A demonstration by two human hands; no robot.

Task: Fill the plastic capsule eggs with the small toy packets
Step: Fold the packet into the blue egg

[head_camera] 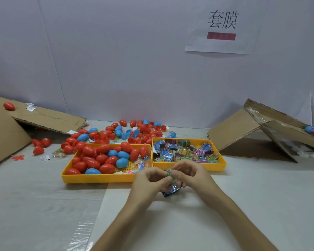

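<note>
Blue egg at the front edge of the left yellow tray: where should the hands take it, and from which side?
Probably from above, pinching the blue egg across its short middle: it lies on its side, red eggs crowd its ends and the tray wall blocks the front.

glossy plastic eggs (91, 160) (red, blue), matt cardboard (49, 118)

Red and blue eggs (98, 158) fill a yellow tray (98, 178).

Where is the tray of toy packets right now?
Head view, right of centre: the packet tray sits beside the right end of the egg tray, just beyond the left hand and right hand, which pinch a packet.
</note>
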